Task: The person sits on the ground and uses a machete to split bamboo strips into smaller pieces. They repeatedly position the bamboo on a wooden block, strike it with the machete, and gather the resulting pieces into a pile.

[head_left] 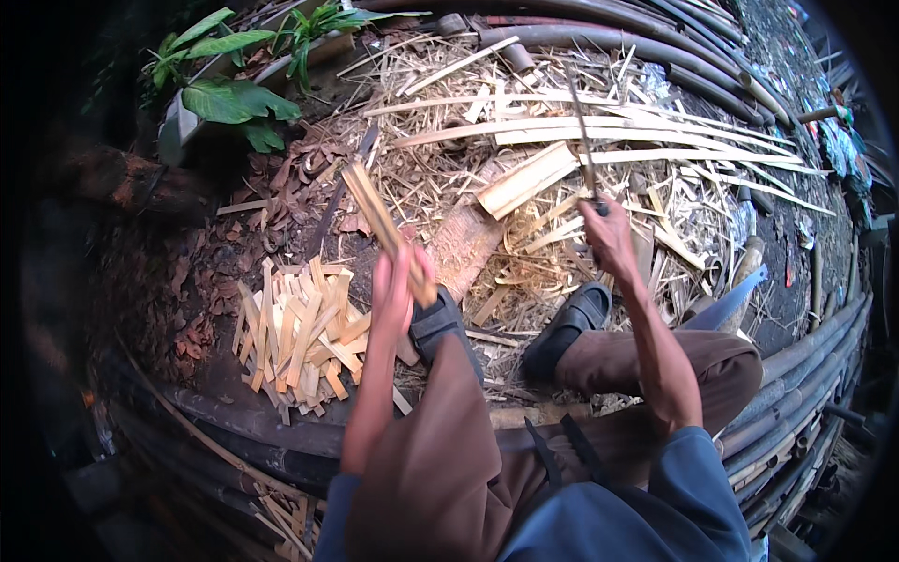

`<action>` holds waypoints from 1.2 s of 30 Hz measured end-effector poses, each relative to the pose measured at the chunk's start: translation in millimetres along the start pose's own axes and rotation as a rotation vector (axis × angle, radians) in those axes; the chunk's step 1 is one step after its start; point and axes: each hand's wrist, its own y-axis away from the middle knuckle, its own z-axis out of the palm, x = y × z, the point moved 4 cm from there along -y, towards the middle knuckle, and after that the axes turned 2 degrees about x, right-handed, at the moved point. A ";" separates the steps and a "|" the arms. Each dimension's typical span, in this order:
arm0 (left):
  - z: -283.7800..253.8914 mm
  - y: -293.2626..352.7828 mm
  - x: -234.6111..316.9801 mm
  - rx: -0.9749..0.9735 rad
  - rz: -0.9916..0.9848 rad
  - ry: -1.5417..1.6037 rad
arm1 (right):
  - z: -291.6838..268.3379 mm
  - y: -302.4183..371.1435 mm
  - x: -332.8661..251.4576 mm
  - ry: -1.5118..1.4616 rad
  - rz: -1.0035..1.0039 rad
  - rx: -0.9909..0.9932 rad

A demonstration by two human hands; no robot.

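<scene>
My left hand (398, 286) is closed around the lower part of a short split bamboo piece (376, 208), which tilts up and to the left. In my right hand (611, 242) is the dark handle of a long, thin-bladed knife (580, 122), its blade pointing away from me. Between the hands a worn wooden chopping log (464, 244) lies on the ground. A wider split bamboo section (529, 180) rests at its far end. Below and left of my left hand is a heap of short bamboo slats (304, 328).
Long bamboo strips (599, 126) and shavings cover the ground ahead. Dark bamboo poles (599, 42) lie at the far side, with more poles (796, 393) at right. A blue flat tool (730, 302) sits beside my right knee. Leafy plants (234, 98) grow at far left.
</scene>
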 end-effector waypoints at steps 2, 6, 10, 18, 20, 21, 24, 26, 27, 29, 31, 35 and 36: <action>-4.0 -51.8 -6.0 0.123 0.231 -0.092 | 27.7 36.2 -28.2 -0.112 0.144 -0.160; 2.1 -54.2 -15.6 0.321 0.339 -0.151 | 33.6 98.2 -16.7 -0.226 0.205 -0.267; -8.8 -59.5 -14.3 0.445 0.332 -0.066 | 41.5 132.6 7.9 -0.158 0.256 -0.330; 3.5 -39.3 -32.3 0.312 0.341 -0.364 | 85.9 148.3 -13.2 -0.291 0.078 -0.477; 4.2 -38.2 -28.1 0.263 0.356 -0.568 | 83.5 148.9 -32.7 -0.212 0.059 -0.495; 4.4 -34.7 -27.7 0.237 0.356 -0.673 | 82.6 150.5 -43.3 -0.174 0.055 -0.506; 8.5 -30.5 -30.6 0.181 0.173 -0.509 | 80.7 154.7 -77.9 -0.268 -0.056 -0.492; 20.2 -27.8 -20.5 0.154 0.124 -0.627 | 86.2 155.2 -78.4 -0.325 -0.066 -0.483; 25.9 -27.0 -19.6 0.144 0.218 -0.669 | 88.3 154.2 -73.3 -0.339 -0.033 -0.493; 35.8 -23.9 -21.3 0.125 0.403 -0.749 | 90.8 152.4 -70.0 -0.366 0.034 -0.516; 35.9 -17.7 -28.7 0.050 0.376 -0.808 | 91.5 156.7 -75.2 -0.424 0.123 -0.555; 46.5 -11.0 -17.7 -0.052 0.381 -0.821 | 92.8 160.1 -70.4 -0.488 0.255 -0.548; 48.1 -10.5 -16.3 -0.086 0.366 -0.827 | 93.8 160.2 -70.3 -0.505 0.285 -0.550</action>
